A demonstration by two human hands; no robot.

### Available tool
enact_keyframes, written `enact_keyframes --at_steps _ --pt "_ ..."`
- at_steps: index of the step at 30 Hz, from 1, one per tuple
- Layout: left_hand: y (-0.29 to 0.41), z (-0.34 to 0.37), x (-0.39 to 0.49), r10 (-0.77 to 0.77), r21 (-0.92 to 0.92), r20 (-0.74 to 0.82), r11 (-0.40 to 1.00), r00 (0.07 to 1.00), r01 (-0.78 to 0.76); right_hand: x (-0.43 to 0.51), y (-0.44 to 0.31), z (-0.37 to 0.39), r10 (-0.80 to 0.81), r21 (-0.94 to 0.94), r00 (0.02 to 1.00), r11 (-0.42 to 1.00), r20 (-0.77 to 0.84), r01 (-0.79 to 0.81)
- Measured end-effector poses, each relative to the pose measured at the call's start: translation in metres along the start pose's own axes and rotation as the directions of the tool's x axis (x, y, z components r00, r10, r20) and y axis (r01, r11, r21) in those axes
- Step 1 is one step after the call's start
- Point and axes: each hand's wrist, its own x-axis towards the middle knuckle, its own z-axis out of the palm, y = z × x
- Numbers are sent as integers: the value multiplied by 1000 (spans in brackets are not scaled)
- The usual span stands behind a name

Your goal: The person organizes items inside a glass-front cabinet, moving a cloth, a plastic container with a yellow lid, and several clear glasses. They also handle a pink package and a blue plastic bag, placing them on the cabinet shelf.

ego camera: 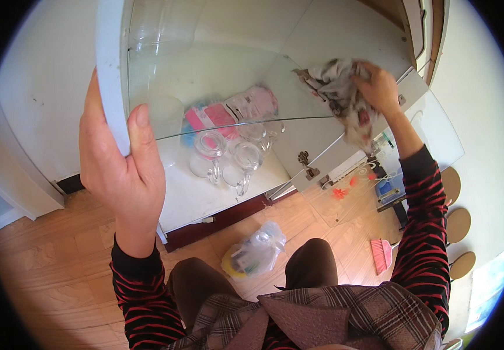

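My left hand [122, 162] grips the white side panel edge [112, 78] of a cabinet, thumb on the inner side. In my right hand [376, 87] is a crumpled patterned cloth [344, 92], slightly blurred, over the right end of the glass shelf [234, 78]. Below the shelf, several glass mugs [246, 159] stand on the white cabinet board [186, 201], beside pink and blue plastic packages [217, 118]. A large clear container [160, 26] is on the shelf at the upper left.
An open cabinet door with a glass panel and red flower decoration [341, 192] hangs at the right, its metal hinge [308, 165] visible. A tied clear plastic bag [256, 251] lies on the wood-look floor near my knees. A pink broom [382, 256] and round stools [458, 225] are farther right.
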Motion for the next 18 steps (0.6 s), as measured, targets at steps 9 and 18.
enact_keyframes --at_steps 9,18 --pt "-1 1 -6 -41 -61 11 997 999 41 116 -28 158 -25 323 952 943 306 -79" --pt "0 3 -8 -81 -7 6 997 997 81 139 -86 122 -335 316 819 927 465 200"
